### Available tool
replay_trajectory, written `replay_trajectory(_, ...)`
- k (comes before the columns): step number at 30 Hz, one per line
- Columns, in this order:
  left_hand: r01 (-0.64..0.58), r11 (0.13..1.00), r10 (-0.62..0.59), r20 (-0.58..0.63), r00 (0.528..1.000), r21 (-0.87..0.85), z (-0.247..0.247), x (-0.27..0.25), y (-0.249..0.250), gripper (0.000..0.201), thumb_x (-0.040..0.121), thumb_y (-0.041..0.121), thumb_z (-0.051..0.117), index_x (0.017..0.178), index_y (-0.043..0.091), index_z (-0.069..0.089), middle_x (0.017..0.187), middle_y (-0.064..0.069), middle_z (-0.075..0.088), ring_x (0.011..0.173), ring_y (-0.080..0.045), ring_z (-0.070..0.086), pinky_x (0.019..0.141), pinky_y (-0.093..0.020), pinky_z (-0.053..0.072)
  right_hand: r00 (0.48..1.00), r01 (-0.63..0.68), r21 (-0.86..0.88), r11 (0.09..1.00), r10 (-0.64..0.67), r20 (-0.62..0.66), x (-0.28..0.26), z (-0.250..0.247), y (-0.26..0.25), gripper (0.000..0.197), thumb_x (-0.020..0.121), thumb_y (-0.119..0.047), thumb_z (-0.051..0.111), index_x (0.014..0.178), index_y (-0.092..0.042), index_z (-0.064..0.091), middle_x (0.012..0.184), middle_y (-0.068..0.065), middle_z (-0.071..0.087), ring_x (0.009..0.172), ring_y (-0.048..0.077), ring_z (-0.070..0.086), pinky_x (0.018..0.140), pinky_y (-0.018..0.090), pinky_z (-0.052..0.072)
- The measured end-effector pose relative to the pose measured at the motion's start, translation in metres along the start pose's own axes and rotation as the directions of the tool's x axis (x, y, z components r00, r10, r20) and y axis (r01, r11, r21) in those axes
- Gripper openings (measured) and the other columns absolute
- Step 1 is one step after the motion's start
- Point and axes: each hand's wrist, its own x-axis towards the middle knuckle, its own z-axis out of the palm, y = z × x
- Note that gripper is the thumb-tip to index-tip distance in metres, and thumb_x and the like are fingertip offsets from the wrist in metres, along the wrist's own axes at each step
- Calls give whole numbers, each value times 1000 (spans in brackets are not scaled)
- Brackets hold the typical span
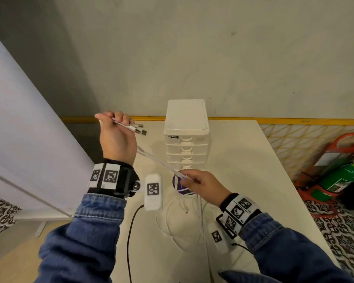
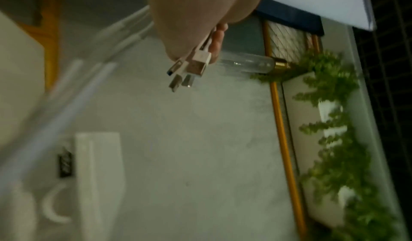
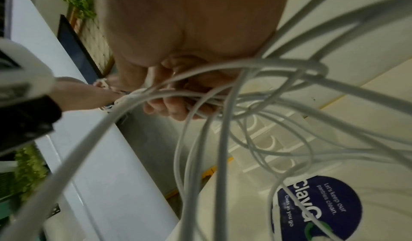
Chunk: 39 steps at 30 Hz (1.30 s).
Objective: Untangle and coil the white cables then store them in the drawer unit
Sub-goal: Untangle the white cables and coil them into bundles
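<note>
My left hand is raised over the table's left side and grips the plug ends of several white cables; their USB plugs stick out past its fingers. The white cables run taut down and right to my right hand, which pinches the bundle. Below that hand the cables hang in tangled loops onto the table. The white drawer unit stands just behind my right hand, its drawers all closed.
A round dark-blue sticker lies on the table under my right hand. A black cord trails from my left wrist. A green and red gas cylinder cart stands on the floor at right. A white panel leans at left.
</note>
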Motion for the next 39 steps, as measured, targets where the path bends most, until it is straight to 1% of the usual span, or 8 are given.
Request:
replay_trajectory(3,-55,876,46,30,998,479,-11,-5,-7,31,102,22,29,74,18,42,62,4,42,54,-12,40,55,-26,38,996,89,2,996,-89,2,-7,3,-6,20,93,-10,53,104,-18,68,65,-12,54,56,-2,44,58,11,39)
replay_trajectory(6,-152,191,-167,184,969,970,-18,-22,-19,31,102,28,35,75,20,47,72,1,51,64,-11,48,59,-24,40,992,121,-44,992,-122,-29,-7,-6,-16,20,93,-13,55,99,-22,72,78,14,64,62,9,50,62,15,42)
replay_trajectory(8,-234,-58,-435,187,881,970,-19,-34,-27,35,102,33,35,74,16,48,69,-1,53,59,-10,49,59,-24,39,979,174,-91,980,-183,-93,-3,-14,-23,28,92,-15,55,90,-38,70,78,16,66,65,24,52,65,25,43)
replay_trajectory(14,15,167,-845,136,517,986,-13,-53,-34,55,91,59,39,68,10,49,46,-1,31,37,-14,24,40,-22,22,928,248,-192,950,-290,-233,9,-35,-18,8,88,-22,61,91,-20,67,80,-1,65,71,3,57,70,16,45)
replay_trajectory(22,76,390,-579,181,795,918,-11,-44,-31,41,93,30,54,58,15,40,43,1,31,37,-12,21,41,-24,17,998,-31,-230,973,19,-57,-6,-41,47,32,90,-22,58,118,-37,56,98,-14,64,83,-6,56,82,16,41)
replay_trajectory(29,113,359,-554,114,825,926,-12,-46,-35,39,91,30,60,60,16,41,42,1,29,38,-13,18,43,-24,13,995,-81,-149,986,88,42,-2,-14,37,28,81,-29,71,102,-21,55,102,3,62,90,17,61,83,26,48)
replay_trajectory(32,70,307,-538,112,835,949,-14,-45,-33,39,89,36,61,66,9,45,42,0,30,38,-15,20,42,-24,16,990,-58,-185,981,81,119,0,-10,41,24,85,-26,66,106,-23,57,89,-7,61,75,2,58,74,19,46)
replay_trajectory(39,34,194,-354,38,934,980,-32,-35,-22,40,91,31,61,64,7,44,52,-7,35,38,-12,29,41,-22,27,970,-75,-272,959,7,-243,-1,-38,47,22,90,-31,58,77,-14,61,75,10,64,70,20,57,70,32,45)
